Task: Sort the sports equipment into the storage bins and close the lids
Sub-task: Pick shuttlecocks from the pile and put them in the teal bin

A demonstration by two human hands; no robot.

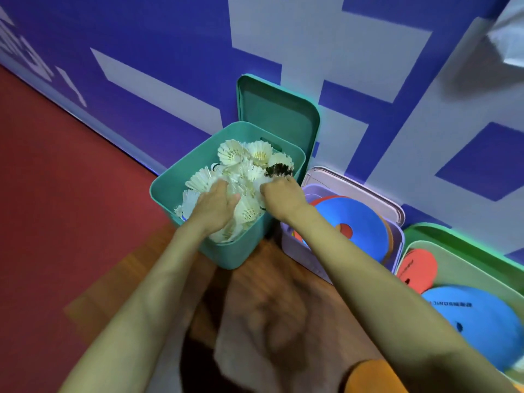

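Pressing shuttlecocks (231,154), left hand (215,205) lies flat; right hand (279,195) curls (grip unclear) at rim of teal bin (235,255).

Shuttlecocks (249,165) in left bin (235,255); discs (360,222) in middle bin (295,251).

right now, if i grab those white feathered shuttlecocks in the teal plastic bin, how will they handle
Probably light: the white feathered shuttlecocks lie loosely heaped. Thin feather skirts look crushable. Piled near the teal plastic bin rim, some may tumble.
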